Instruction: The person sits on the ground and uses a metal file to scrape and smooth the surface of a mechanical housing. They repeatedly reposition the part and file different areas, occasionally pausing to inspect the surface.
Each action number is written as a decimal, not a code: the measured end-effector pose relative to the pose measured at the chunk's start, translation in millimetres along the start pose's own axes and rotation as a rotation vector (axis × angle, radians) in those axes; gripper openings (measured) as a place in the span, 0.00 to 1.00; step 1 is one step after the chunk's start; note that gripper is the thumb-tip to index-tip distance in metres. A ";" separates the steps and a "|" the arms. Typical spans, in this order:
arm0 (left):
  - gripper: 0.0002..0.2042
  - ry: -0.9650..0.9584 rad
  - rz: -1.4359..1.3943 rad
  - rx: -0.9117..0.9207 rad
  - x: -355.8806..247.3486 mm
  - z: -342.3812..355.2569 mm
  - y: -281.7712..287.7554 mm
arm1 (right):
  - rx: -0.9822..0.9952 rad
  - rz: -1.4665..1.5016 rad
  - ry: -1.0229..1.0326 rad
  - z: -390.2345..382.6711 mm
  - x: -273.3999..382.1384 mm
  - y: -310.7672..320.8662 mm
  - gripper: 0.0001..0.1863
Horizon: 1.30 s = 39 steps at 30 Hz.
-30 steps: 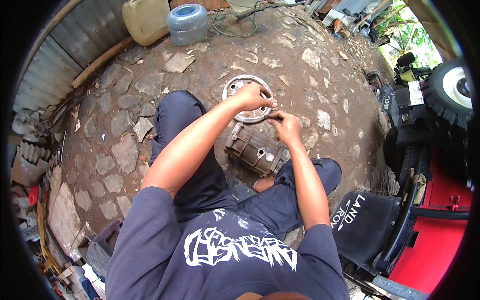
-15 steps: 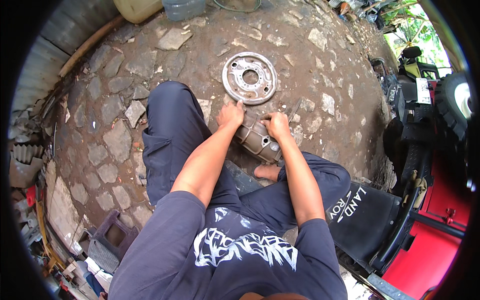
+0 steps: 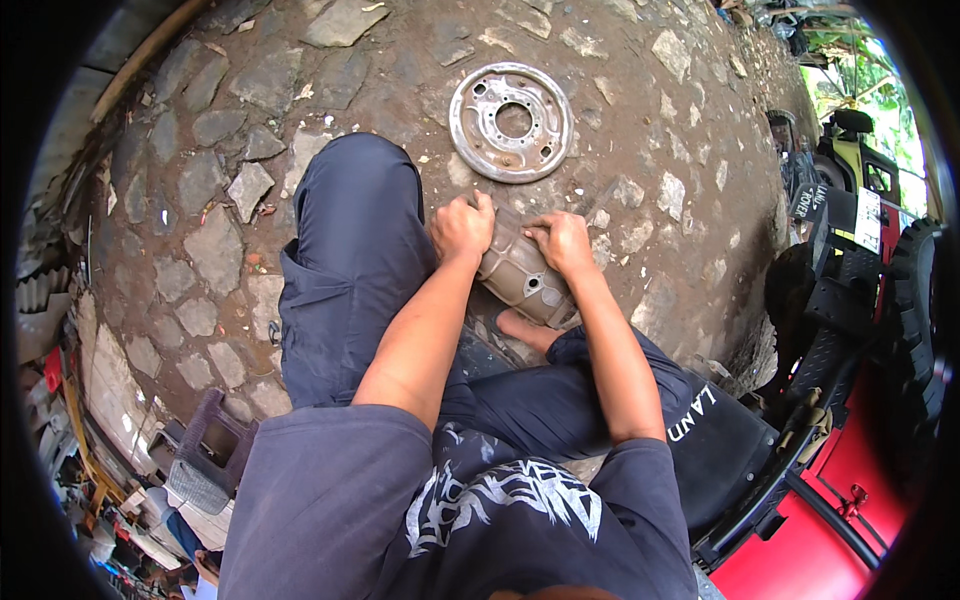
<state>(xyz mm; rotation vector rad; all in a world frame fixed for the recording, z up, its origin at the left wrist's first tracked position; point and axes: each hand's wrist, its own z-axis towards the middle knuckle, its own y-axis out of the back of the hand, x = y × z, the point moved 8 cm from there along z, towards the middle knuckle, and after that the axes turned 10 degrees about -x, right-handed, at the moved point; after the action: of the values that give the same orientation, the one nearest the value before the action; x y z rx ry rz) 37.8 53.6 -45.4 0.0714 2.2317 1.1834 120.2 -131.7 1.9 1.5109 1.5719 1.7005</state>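
A ribbed brown metal casing [image 3: 522,277], like a gearbox housing, lies between my legs with its near end by my bare foot [image 3: 527,330]. Around its far left edge, my left hand [image 3: 462,229] is closed, thumb pointing away from me. My right hand [image 3: 561,241] rests at the casing's far right side with its fingers curled and pressed together against it. Whether a small part or tool sits in those fingers is hidden. Just beyond both hands, a round metal plate [image 3: 468,112] with a central hole lies flat on the ground, apart from them.
The ground is earth set with uneven stones [image 3: 217,250]. To the right stand a red vehicle body [image 3: 822,515], a black mud flap [image 3: 725,450] and a large tyre [image 3: 915,310]. A dark plastic frame [image 3: 212,440] and mixed clutter lie at the left.
The view has tilted, so the round plate appears higher in the picture. Both hands remain at the casing's far end; any shift of the fingers is slight.
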 end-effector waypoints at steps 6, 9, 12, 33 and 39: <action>0.26 0.007 -0.027 -0.002 3.1 -0.1 5.3 | -0.024 0.005 0.008 -7.4 0.3 6.3 0.13; 0.26 -0.006 -0.015 -0.002 -1.8 0.1 5.4 | 0.002 0.027 -0.051 -9.9 -11.6 11.4 0.13; 0.26 -0.032 0.006 -0.015 0.6 1.1 4.3 | -0.038 0.065 -0.031 -8.6 -12.5 7.7 0.13; 0.24 0.043 -0.065 -0.027 -2.3 -4.1 10.3 | 0.017 0.052 0.002 1.2 -11.9 1.7 0.12; 0.23 -0.024 0.000 -0.083 2.1 0.7 1.7 | 0.037 0.115 -0.137 -11.3 -26.6 13.2 0.11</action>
<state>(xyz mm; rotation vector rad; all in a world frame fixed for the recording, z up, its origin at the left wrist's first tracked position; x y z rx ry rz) 36.1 55.8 -45.4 0.0517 2.1588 1.2672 124.9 -163.0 4.1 1.7280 1.4795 1.5977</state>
